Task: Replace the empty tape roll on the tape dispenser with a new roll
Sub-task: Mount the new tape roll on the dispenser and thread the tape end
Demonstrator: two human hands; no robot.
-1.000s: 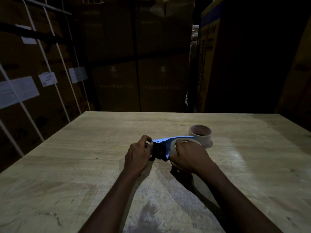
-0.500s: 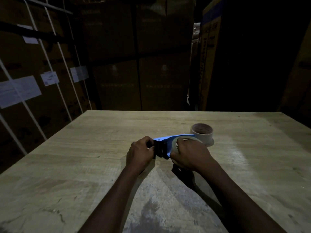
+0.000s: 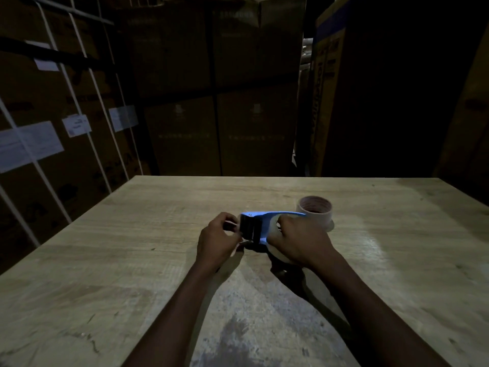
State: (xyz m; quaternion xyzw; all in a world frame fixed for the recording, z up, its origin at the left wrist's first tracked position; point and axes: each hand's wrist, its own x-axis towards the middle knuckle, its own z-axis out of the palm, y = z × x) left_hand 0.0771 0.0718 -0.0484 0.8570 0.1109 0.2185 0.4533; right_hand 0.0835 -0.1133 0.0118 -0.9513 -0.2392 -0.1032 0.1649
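A blue tape dispenser (image 3: 260, 215) with a black front block sits at the middle of the wooden table (image 3: 132, 234). A pale tape roll (image 3: 272, 229) is mounted in it, mostly hidden under my right hand (image 3: 301, 241), which grips the roll and the dispenser body. At the dispenser's front end my left hand (image 3: 218, 241) has its fingers pinched together, seemingly on the tape end. Just behind the dispenser, an empty cardboard core (image 3: 315, 211) stands upright on the table.
Stacked cardboard boxes (image 3: 217, 88) rise behind the table's far edge. Strapped boxes with white labels (image 3: 31, 144) stand on the left. Dark boxes fill the right side. The light is dim.
My left hand's fingers have drawn slightly away from the dispenser's front block. The right hand and dispenser stay in about the same place.
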